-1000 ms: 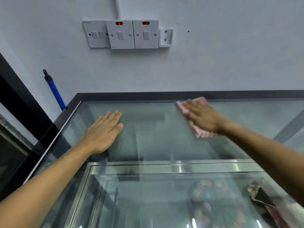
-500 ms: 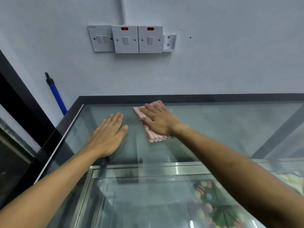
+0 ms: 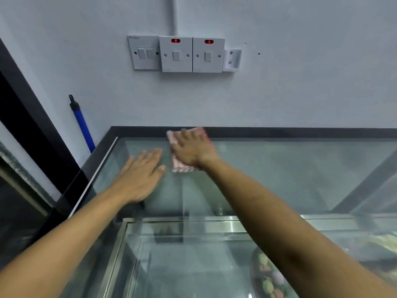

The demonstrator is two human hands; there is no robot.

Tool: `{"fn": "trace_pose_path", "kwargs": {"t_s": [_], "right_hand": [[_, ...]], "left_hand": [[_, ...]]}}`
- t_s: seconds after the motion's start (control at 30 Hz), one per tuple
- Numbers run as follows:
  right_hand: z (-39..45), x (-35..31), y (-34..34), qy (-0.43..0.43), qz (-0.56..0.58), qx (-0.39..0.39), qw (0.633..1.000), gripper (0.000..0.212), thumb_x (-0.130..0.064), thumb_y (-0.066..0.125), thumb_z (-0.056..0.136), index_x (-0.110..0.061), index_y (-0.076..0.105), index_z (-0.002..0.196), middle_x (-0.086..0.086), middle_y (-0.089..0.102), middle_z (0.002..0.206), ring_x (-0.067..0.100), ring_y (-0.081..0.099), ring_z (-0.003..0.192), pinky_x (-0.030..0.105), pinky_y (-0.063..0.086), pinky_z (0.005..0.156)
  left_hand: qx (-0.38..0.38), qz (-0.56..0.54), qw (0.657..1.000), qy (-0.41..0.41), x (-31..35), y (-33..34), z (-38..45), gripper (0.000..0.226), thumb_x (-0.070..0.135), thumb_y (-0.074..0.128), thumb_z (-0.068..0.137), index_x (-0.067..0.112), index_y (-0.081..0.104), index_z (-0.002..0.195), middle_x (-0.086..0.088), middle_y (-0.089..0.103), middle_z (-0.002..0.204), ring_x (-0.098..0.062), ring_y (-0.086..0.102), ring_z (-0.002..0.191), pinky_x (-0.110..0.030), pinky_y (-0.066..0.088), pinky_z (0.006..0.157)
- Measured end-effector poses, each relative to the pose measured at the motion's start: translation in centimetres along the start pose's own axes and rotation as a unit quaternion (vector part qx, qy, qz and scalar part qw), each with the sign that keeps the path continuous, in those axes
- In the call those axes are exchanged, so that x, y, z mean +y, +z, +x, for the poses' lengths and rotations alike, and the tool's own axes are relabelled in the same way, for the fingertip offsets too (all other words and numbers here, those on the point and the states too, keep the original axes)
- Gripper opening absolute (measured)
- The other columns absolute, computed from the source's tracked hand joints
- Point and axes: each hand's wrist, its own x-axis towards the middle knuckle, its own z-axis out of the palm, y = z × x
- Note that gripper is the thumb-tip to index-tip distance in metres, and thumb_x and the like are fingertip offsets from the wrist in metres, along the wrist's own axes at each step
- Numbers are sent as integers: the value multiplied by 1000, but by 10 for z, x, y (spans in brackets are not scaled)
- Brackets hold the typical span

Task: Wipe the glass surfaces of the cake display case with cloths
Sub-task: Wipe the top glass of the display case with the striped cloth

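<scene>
- While the right hand [image 3: 193, 150] lies flat on the pink cloth [image 3: 182, 166], I judge the step in hand to be the wiping of the top glass [image 3: 279, 173] of the display case; the cloth sits at the far edge of the pane, touching the black rim [image 3: 300, 132] by the wall; the fingers look straight, pressing rather than pinching, though they are blurred.
- The left hand [image 3: 139, 175] rests open on the glass just beside the cloth, palm down, holding nothing; I take it for a brace.
- As I read it, the far left corner is nearly reached; the next move calls for a reversal of the stroke, with even pressure so the cloth does not bunch; the near glass, above the cakes [image 3: 268, 278], looks yet to be done.
</scene>
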Motion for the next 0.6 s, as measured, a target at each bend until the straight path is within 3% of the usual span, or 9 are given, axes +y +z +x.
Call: {"fn": "trace_pose_path", "kwargs": {"t_s": [0.1, 0.2, 0.27, 0.37, 0.4, 0.47, 0.53, 0.6], "right_hand": [[-55, -28, 4, -97, 9, -30, 995, 62, -54, 15, 107, -33, 8, 165, -2, 5, 174, 26, 0, 160, 44, -6, 129], [-121, 15, 2, -173, -1, -11, 985, 57, -55, 20, 109, -41, 8, 163, -11, 5, 173, 11, -3, 159, 33, -10, 128], [-124, 70, -10, -146, -12, -26, 989, 57, -56, 15, 109, -43, 4, 163, -14, 4, 172, 6, -5, 158, 35, -10, 129], [-77, 130, -23, 16, -38, -18, 999, 73, -66, -2, 95, -40, 0, 163, -7, 5, 173, 15, -2, 160, 42, -6, 129], [-56, 136, -23, 72, -29, -3, 997, 82, -69, -3, 90, -37, 5, 165, -5, 6, 174, 20, 1, 160, 44, -5, 129], [-16, 116, -19, 149, -8, 19, 989, 75, -63, 9, 97, -32, 12, 165, -1, 7, 174, 28, 4, 160, 46, -4, 129], [12, 63, -12, 132, 4, 23, 991, 65, -54, 16, 104, -30, 15, 164, 2, 9, 174, 31, 8, 159, 48, -3, 128], [16, -8, -5, 39, -11, 15, 999, 61, -49, 15, 107, -30, 13, 165, 5, 14, 172, 31, 12, 158, 51, 1, 128]], "left_hand": [[-8, 26, 998, -53, -48, -16, 5, 64, 54, 9, 109, 30, -7, 165, 8, -13, 172, -15, -13, 159, -41, -7, 130], [-25, 23, 999, -19, -78, -24, 9, 61, 54, 10, 108, 36, -4, 164, 11, -14, 172, -13, -14, 159, -39, -7, 129], [-23, 19, 1000, -7, -81, -22, 9, 61, 55, 10, 108, 37, -4, 164, 13, -14, 170, -12, -15, 158, -38, -7, 129], [-4, 24, 1000, -8, -81, -18, 12, 61, 56, 8, 107, 38, -5, 164, 13, -14, 171, -12, -15, 159, -39, -6, 130], [-2, 23, 1000, -8, -81, -18, 12, 61, 55, 9, 107, 38, -5, 164, 13, -14, 171, -13, -14, 159, -39, -5, 130], [-3, 19, 1000, -8, -81, -19, 10, 60, 54, 10, 108, 37, -4, 164, 14, -13, 171, -13, -13, 159, -39, -5, 130], [-3, 15, 1000, -3, -80, -18, 11, 60, 54, 11, 109, 37, -4, 165, 14, -13, 171, -12, -13, 159, -39, -5, 130], [0, -9, 1000, 2, -83, -20, 11, 62, 53, 13, 110, 32, -2, 166, 13, -10, 172, -9, -11, 159, -34, -6, 129]]}}
